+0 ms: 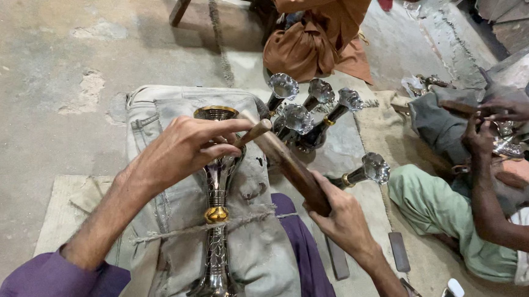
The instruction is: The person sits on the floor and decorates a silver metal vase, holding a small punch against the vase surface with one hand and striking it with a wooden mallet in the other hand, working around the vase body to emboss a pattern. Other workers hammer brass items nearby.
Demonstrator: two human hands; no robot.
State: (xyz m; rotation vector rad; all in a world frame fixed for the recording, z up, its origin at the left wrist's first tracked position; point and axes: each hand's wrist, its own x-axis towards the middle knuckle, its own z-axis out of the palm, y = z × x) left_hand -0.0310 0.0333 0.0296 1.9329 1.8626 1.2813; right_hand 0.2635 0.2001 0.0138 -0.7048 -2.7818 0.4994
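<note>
A tall silver metal vase (217,231) with a gold band and gold rim lies lengthwise on grey denim cloth (258,253) across my lap, tied down by a cord (178,231). My left hand (182,150) rests over the vase's upper part, fingers steadying the thin end of a long wooden-handled tool (287,163). My right hand (342,217) grips the thick lower end of that tool. The tool's tip sits near the vase's neck, hidden partly by my fingers.
Several similar silver vases (302,112) lie on the floor beyond my lap, one more vase (364,172) to the right. A co-worker's hands (490,131) work on a metal piece at the right. Another person in orange clothing (321,26) sits at the top. Flat dark stones (398,251) lie by my right knee.
</note>
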